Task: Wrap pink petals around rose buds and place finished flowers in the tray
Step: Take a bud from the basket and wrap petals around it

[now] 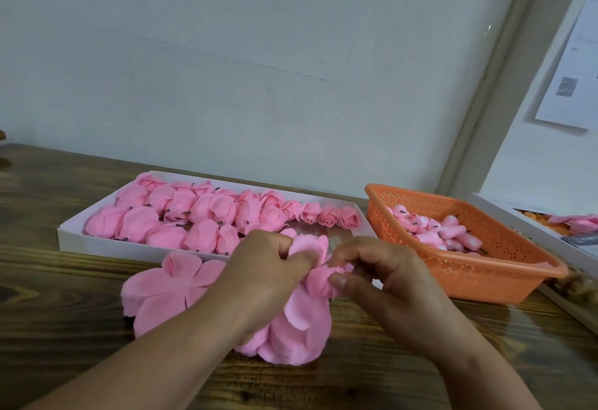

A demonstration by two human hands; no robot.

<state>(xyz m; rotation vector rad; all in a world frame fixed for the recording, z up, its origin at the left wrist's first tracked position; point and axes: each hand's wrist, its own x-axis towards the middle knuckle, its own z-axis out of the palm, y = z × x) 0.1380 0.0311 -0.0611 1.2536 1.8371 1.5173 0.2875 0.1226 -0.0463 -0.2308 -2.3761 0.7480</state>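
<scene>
From my head camera, looking down at the wooden table (64,280), my left hand (262,277) and my right hand (385,277) meet over a pink petal piece (310,283) held just above the tabletop. The fingers of my left hand are curled round the upper folds of that piece, thumb side pressed into the crumpled pink, and my right thumb and forefinger pinch its gathered edge from the other side, the remaining right fingers bent in behind. Whether a rose bud sits inside the folds I cannot tell; the petals and my fingers hide the middle. Under my hands lies a loose stack of flat petal sheets (155,290), spread on the table and reaching out to the left of my left wrist and down towards me. Just behind the stack stands the white tray (69,238), long and shallow, packed with finished flowers (200,212); the ones at the left lie on their sides with dark stem stubs showing, and a short row at the right end stands upright. To the right of the tray, near my right hand, sits an orange perforated basket (504,283) with a heap of pale pink rose buds (433,228) in it. Beyond the basket, at the table's right edge, another white box (504,212) is partly in view.
</scene>
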